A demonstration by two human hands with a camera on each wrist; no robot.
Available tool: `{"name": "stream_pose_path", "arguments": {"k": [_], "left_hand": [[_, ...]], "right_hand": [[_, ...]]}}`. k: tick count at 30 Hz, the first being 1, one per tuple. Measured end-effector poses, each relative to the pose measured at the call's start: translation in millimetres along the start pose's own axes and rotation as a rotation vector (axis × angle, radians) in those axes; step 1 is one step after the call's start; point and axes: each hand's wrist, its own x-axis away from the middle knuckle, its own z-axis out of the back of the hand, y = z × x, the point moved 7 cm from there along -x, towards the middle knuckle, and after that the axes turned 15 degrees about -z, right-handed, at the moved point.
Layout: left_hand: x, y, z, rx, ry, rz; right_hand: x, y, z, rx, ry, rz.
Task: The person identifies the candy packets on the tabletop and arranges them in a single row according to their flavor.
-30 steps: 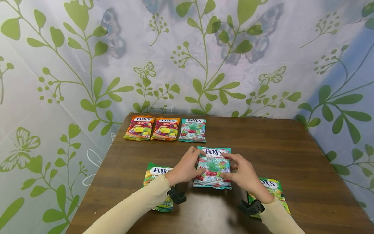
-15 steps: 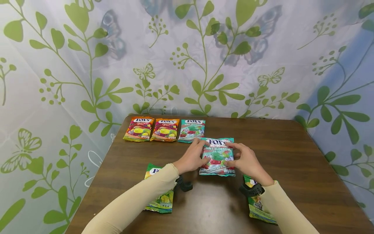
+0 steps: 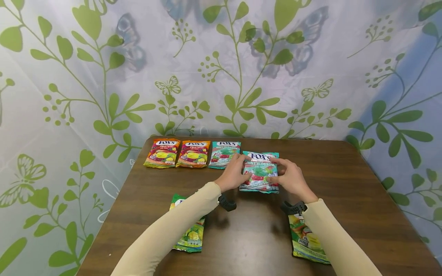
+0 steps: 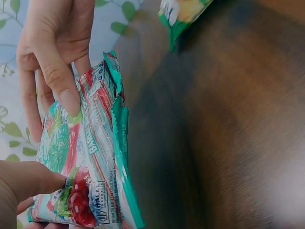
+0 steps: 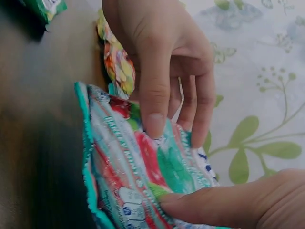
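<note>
A teal Mint Blossom candy bag (image 3: 259,177) is held by its two sides between both hands, its printed front facing up. My left hand (image 3: 235,174) grips its left side, thumb (image 4: 33,181) pressed on the front. On the opposite side my right hand (image 3: 291,178) grips it, its thumb (image 5: 214,202) also on the front and its fingers at the edge and behind. Just left of the held bag lies another teal Mint Blossom bag (image 3: 221,154), partly covered by my left hand. Two orange Fruits candy bags (image 3: 162,154) continue that row leftward.
A brown wooden table (image 3: 248,237) bears everything, its back edge against a leaf-and-butterfly patterned curtain (image 3: 193,65). Green candy bags lie nearer: one green bag (image 3: 193,235) under my left forearm, another green bag (image 3: 307,241) partly under my right forearm.
Both hands have carried the teal candy bag away from me toward the back of the table and slightly right, up beside the row's other teal bag. The row has stayed put.
</note>
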Motion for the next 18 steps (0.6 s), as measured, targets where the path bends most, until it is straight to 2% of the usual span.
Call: {"name": "stream_pose_path", "arguments": {"k": [1,2,5,8,9,10,12,15,17,18], "left_hand": [[-1.5,8.3,4.5,0.015,-0.010,0.028],[-4.2,-1.5,1.1,0.016,-0.003,0.018],[-13.7,-7.9,0.6,0.014,-0.008,0.041],[-28.0,-56.1,-19.5,-0.015,0.024,0.002],[-32.0,-60.3,-21.5,-0.018,0.024,0.011],[-35.7,-73.8,-27.1,-0.027,0.034,-0.003],[-39.6,-82.6,-30.7,-0.022,0.041,-0.010],[-39.1,-48.7,-15.4,0.001,0.026,0.040],[-40.2,-33.4,-8.3,0.011,0.017,0.077],[-42.2,-35.3,-8.9,-0.009,0.019,0.092]], "right_hand": [[-3,2,1,-0.009,0.004,-0.001],[-7,3,1,-0.013,0.011,-0.002],[-15,5,3,-0.034,0.025,-0.009],[-24,7,6,-0.041,0.036,-0.017],[-27,8,6,-0.048,0.032,-0.022],[-30,10,6,-0.047,0.032,-0.022],[-36,13,6,-0.046,0.033,-0.026],[-45,17,6,-0.050,0.032,-0.040],[-51,18,6,-0.051,0.032,-0.046],[-54,18,6,-0.056,0.032,-0.053]]}}
